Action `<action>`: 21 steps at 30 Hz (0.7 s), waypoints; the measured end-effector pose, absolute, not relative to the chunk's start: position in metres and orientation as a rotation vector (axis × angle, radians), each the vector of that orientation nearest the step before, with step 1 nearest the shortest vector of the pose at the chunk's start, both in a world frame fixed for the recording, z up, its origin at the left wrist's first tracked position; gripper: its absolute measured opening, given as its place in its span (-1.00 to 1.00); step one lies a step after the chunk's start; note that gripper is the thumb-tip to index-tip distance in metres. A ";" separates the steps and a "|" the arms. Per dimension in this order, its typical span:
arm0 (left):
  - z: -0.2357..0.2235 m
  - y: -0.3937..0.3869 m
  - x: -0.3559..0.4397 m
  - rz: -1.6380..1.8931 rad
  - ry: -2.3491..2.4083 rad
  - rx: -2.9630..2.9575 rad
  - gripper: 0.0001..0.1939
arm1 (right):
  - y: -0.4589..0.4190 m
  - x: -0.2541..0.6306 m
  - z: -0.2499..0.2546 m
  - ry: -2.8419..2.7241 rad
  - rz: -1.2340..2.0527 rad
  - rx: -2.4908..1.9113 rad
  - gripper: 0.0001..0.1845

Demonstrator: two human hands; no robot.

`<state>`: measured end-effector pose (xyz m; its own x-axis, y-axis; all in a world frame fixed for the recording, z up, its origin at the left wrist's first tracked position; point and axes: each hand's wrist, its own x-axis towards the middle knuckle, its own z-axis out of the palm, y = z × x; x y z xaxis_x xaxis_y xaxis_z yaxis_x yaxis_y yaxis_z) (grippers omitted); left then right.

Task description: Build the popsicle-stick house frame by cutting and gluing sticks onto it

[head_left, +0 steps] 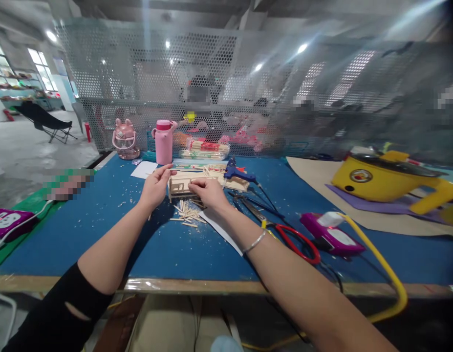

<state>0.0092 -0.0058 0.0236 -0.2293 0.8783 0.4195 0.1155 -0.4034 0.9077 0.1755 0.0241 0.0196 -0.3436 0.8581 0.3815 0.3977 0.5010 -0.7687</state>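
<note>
A small frame built of thin wooden sticks (180, 186) stands upright on the blue table mat. My left hand (157, 186) is closed at its upper left corner, fingers pressed together on it. In front of its middle, my right hand (208, 191) pinches thumb and forefinger; whatever lies between those fingertips is too small to make out. Just below the frame is a loose pile of short wooden sticks (189, 213). A blue glue gun (240, 173) lies right of my right hand, beside more pale wooden pieces (236, 184). White paper (224, 233) is partly under my right forearm.
Pliers (252, 209) and red-handled scissors (298, 244) lie to the right, near a purple power socket (334, 237) with a yellow cable. A yellow pot (380, 178) stands far right. A pink bottle (163, 143) and bundled sticks (206, 148) stand before a perforated metal screen (145, 68).
</note>
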 end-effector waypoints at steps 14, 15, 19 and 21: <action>0.020 -0.005 0.011 1.655 1.196 1.478 -0.69 | 0.024 0.176 0.021 -1.973 0.695 -1.047 -0.74; 0.020 -0.005 0.011 1.653 1.204 1.486 -0.70 | 0.024 0.176 0.021 -1.976 0.695 -1.045 -0.74; 0.020 -0.005 0.011 1.634 1.225 1.505 -0.71 | 0.025 0.176 0.020 -1.993 0.675 -1.046 -0.73; 0.020 -0.005 0.011 1.626 1.232 1.494 -0.71 | 0.025 0.176 0.020 -2.002 0.665 -1.052 -0.73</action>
<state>0.0107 -0.0046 0.0195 -0.1835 0.8932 0.4104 0.1532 -0.3864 0.9095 0.1759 0.0253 0.0204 -0.3680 0.8464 0.3849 0.4478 0.5241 -0.7244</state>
